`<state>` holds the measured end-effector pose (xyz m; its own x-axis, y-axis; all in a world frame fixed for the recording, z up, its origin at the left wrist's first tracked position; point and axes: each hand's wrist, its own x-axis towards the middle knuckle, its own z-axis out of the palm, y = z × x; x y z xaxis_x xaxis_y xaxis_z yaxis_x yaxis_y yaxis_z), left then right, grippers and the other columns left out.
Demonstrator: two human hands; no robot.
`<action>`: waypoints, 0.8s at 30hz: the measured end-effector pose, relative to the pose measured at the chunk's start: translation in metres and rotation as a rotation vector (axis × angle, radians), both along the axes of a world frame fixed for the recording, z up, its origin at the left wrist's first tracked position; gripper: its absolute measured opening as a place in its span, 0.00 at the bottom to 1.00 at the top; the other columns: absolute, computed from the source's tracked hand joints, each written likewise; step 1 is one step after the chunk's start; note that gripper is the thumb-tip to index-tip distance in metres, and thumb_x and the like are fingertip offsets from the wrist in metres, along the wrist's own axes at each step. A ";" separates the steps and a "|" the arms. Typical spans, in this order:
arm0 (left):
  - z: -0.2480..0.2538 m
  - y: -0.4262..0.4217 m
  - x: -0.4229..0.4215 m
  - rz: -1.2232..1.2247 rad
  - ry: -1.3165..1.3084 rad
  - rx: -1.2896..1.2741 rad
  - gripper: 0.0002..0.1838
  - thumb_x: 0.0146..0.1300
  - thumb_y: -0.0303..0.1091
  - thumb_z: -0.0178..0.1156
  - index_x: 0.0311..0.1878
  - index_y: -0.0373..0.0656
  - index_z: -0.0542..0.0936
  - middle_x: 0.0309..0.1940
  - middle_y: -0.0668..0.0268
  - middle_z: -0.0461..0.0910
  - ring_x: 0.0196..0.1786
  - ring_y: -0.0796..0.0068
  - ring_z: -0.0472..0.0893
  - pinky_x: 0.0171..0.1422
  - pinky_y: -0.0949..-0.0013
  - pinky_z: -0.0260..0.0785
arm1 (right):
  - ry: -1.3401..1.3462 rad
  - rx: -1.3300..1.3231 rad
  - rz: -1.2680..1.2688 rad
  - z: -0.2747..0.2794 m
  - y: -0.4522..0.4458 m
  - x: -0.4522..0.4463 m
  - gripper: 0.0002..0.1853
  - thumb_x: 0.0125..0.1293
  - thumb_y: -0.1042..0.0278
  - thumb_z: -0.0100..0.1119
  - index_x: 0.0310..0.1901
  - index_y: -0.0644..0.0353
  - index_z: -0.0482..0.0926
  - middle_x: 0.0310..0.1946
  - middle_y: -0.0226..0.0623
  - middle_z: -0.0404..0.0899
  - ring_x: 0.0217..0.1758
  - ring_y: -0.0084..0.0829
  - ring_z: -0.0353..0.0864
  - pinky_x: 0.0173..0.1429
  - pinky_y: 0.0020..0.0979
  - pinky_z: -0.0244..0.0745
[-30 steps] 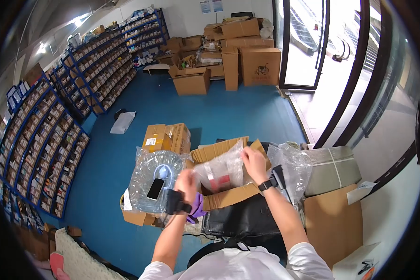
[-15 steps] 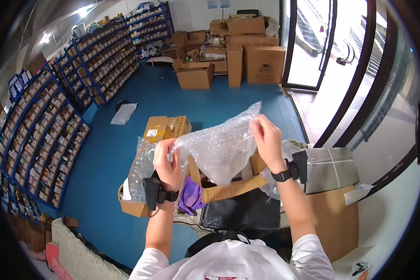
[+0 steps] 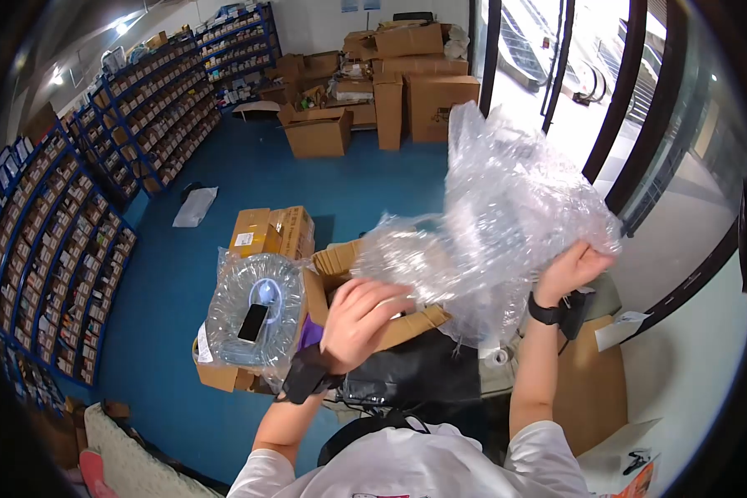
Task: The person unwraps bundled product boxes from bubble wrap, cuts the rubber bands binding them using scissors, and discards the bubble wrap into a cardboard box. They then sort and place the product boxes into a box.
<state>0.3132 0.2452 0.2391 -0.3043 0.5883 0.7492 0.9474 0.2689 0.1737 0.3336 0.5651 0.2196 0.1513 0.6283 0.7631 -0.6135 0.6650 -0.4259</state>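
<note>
A large sheet of clear bubble wrap (image 3: 506, 199) billows above the open cardboard box (image 3: 423, 321) in front of me. My right hand (image 3: 577, 270) is closed on the sheet's right side. Next to the sheet's lower left edge is my left hand (image 3: 363, 322), its fingers loosely bent and slightly apart; a firm grip on the wrap does not show. The thumb is hidden. Left of that hand, a phone (image 3: 253, 323) lies on a clear plastic-wrapped round bundle (image 3: 267, 278). A purple item (image 3: 310, 332) shows partly beside my left wrist.
Taped cartons (image 3: 261, 232) stand on the blue floor beyond the bundle. A black flat package (image 3: 415, 369) lies close to my body. Stocked shelves (image 3: 46, 266) line the left; stacked boxes (image 3: 423, 66) stand at the back. A glass door opens at the right.
The bubble wrap has spread up and to the right. My right hand moved right and lower, my left hand moved right over the box. The phone and bundle are now uncovered.
</note>
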 end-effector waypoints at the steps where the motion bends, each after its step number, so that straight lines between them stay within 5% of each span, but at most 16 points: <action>1: -0.007 0.010 -0.001 0.012 -0.120 0.009 0.17 0.49 0.21 0.61 0.45 0.44 0.78 0.46 0.64 0.77 0.49 0.61 0.75 0.56 0.59 0.63 | -0.076 -0.059 -0.067 -0.017 0.023 0.002 0.15 0.68 0.78 0.40 0.55 0.70 0.61 0.51 0.43 0.68 0.57 0.34 0.67 0.64 0.34 0.57; 3: -0.032 0.015 -0.012 0.062 -0.297 0.022 0.16 0.51 0.23 0.61 0.45 0.42 0.77 0.48 0.62 0.77 0.51 0.59 0.75 0.57 0.60 0.64 | -0.148 -0.116 -0.135 -0.048 0.047 0.009 0.15 0.66 0.80 0.40 0.55 0.71 0.62 0.51 0.44 0.68 0.57 0.35 0.67 0.64 0.35 0.57; 5: -0.059 0.015 -0.034 0.085 -0.337 0.028 0.15 0.52 0.23 0.61 0.45 0.41 0.77 0.47 0.61 0.77 0.50 0.59 0.75 0.56 0.62 0.66 | -0.488 0.017 -0.537 -0.083 0.057 0.026 0.21 0.58 0.86 0.42 0.55 0.66 0.65 0.48 0.44 0.68 0.53 0.43 0.69 0.61 0.37 0.61; 7: -0.085 0.016 -0.056 0.152 -0.651 0.000 0.12 0.55 0.24 0.58 0.44 0.39 0.76 0.43 0.59 0.78 0.45 0.63 0.79 0.49 0.66 0.71 | -0.627 0.007 -0.519 -0.122 0.061 0.037 0.23 0.56 0.87 0.43 0.54 0.63 0.68 0.47 0.44 0.67 0.53 0.43 0.69 0.60 0.37 0.61; 15: -0.179 0.083 -0.126 0.260 -0.817 -0.272 0.09 0.53 0.33 0.59 0.35 0.38 0.77 0.29 0.59 0.80 0.35 0.64 0.81 0.39 0.65 0.72 | -1.191 -0.270 -0.248 -0.305 0.103 0.073 0.26 0.49 0.87 0.49 0.52 0.54 0.73 0.48 0.45 0.66 0.53 0.45 0.68 0.58 0.36 0.63; 17: -0.236 0.105 -0.142 0.304 -0.857 -0.334 0.11 0.47 0.34 0.61 0.31 0.38 0.76 0.32 0.52 0.79 0.39 0.56 0.79 0.44 0.57 0.69 | -1.671 -0.184 -0.235 -0.317 0.102 0.086 0.28 0.48 0.85 0.53 0.54 0.55 0.71 0.54 0.46 0.64 0.58 0.46 0.65 0.61 0.37 0.61; 18: -0.271 0.113 -0.152 0.356 -0.809 -0.464 0.13 0.49 0.40 0.60 0.33 0.40 0.76 0.37 0.50 0.78 0.46 0.55 0.77 0.49 0.56 0.67 | -1.668 -0.192 -0.231 -0.317 0.100 0.088 0.28 0.48 0.85 0.53 0.54 0.55 0.71 0.54 0.46 0.64 0.58 0.46 0.65 0.61 0.37 0.61; 21: -0.293 0.124 -0.155 0.541 -0.524 -0.957 0.25 0.56 0.54 0.54 0.45 0.41 0.78 0.36 0.50 0.80 0.41 0.53 0.80 0.47 0.53 0.71 | -1.489 -0.244 -0.310 -0.277 0.065 0.098 0.31 0.48 0.84 0.52 0.58 0.62 0.63 0.61 0.51 0.58 0.66 0.51 0.56 0.67 0.44 0.53; 22: -0.331 0.132 -0.175 0.585 -0.656 -1.203 0.31 0.58 0.58 0.51 0.55 0.43 0.74 0.48 0.51 0.78 0.51 0.55 0.77 0.56 0.53 0.67 | -1.482 -0.254 -0.314 -0.261 0.055 0.102 0.31 0.48 0.84 0.52 0.58 0.62 0.63 0.61 0.51 0.58 0.66 0.51 0.56 0.67 0.44 0.53; 24: -0.330 0.135 -0.178 0.564 -0.851 -1.113 0.31 0.60 0.57 0.48 0.58 0.44 0.73 0.57 0.57 0.70 0.60 0.59 0.69 0.64 0.56 0.60 | -1.329 -0.205 -0.196 -0.234 0.037 0.108 0.29 0.46 0.85 0.48 0.55 0.64 0.64 0.60 0.52 0.58 0.65 0.52 0.57 0.68 0.44 0.52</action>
